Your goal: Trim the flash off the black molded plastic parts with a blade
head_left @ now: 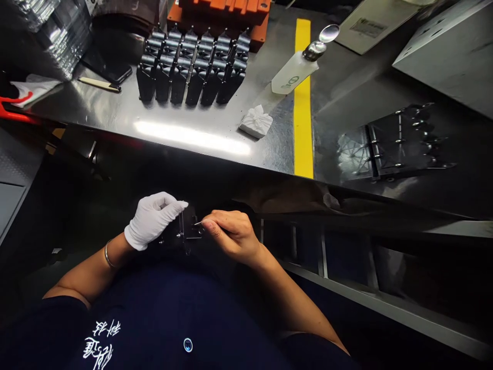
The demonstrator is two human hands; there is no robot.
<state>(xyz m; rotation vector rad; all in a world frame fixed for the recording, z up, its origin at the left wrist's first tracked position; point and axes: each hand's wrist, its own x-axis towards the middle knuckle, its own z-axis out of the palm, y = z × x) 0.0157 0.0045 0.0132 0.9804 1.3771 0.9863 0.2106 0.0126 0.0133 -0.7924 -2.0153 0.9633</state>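
In a white glove, my left hand (156, 218) pinches the upper edge of a glossy black part (188, 226) in front of my body. The part's outline is mostly lost against the dark background, with only bright edges and small highlights showing. My bare right hand (234, 234) is closed, thumb against forefinger, on a thin metal-looking tip (198, 223). That tip points left at the black part; I cannot tell whether they touch. The rest of the thin piece is hidden in the fingers.
On the metal bench (215, 121) stand rows of black parts (192, 67), with orange trays (260, 31) behind. A folded white cloth (257, 122), a white bottle (295, 72) and yellow tape (303, 113) lie rightward. More black parts (400, 144) sit far right. The bench edge runs beyond my hands.
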